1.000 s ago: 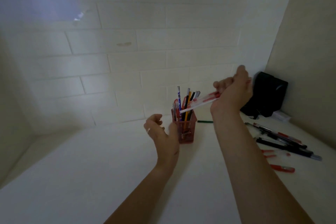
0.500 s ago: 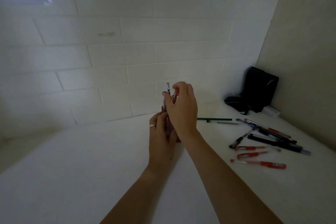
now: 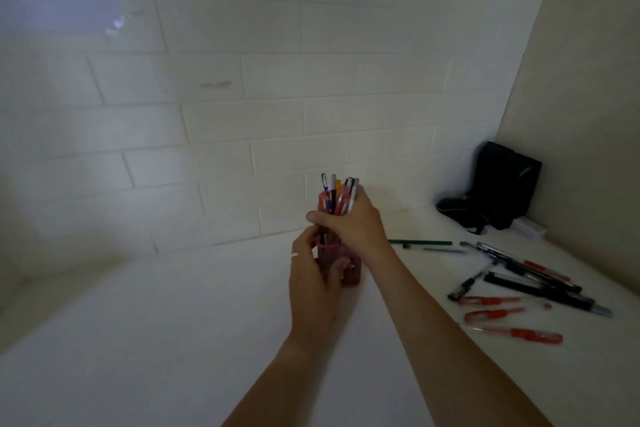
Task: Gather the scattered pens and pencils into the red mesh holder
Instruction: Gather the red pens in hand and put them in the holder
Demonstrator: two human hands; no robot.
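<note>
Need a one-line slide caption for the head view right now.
Left hand steadies the red mesh holder while right hand grips its pens; more pens lie scattered right.

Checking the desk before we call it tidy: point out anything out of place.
A loose pile of pens still lies scattered on the table, right of the red mesh holder that the left hand and right hand grip. Nothing looks spilled or broken.

The red mesh holder (image 3: 349, 272) stands upright, pens (image 3: 337, 194) sticking from its top, while more pens (image 3: 519, 284) lie scattered flat well right of it.
</note>
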